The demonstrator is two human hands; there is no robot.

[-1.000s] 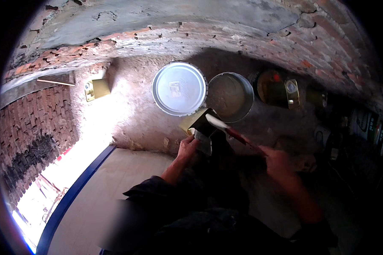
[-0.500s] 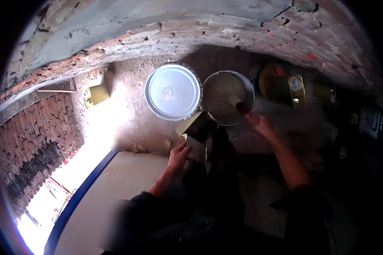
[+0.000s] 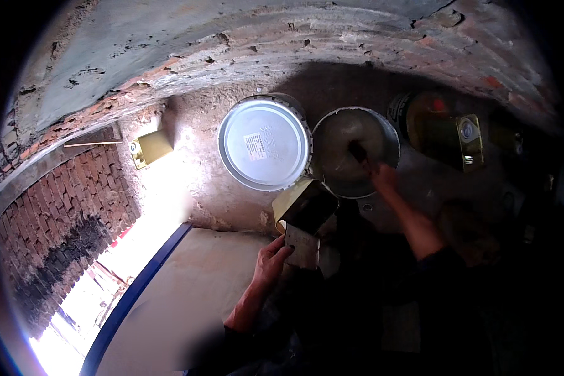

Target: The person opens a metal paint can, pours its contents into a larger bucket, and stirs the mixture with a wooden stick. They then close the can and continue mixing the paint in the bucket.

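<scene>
My left hand (image 3: 271, 260) is closed on the bent-back metal flap of a square cut-open tin (image 3: 288, 199). The tin tilts with its dark mouth toward me, beside the rim of an open bucket (image 3: 391, 133). Cloudy greyish-brown liquid (image 3: 338, 141) lies in that bucket. Over its near right side, my right hand (image 3: 382, 177) grips a brush (image 3: 358, 150) with a dark lower part. The brush's tip reaches down into the liquid, where its bristles are hidden. Deep shadow hides the tin's contents.
A white-lidded bucket (image 3: 263, 145) stands left of the open one. Gold tins lie at the far left (image 3: 153, 149) and right (image 3: 471, 141), the latter next to a dark round container (image 3: 420, 113). A curved brick wall (image 3: 332, 56) rises behind; a pale blue-edged surface (image 3: 207, 276) lies at near left.
My right hand has lowered the brush into the bucket, and its pale bristles no longer show. The left hand still holds the tin's flap. The whole view has shifted slightly.
</scene>
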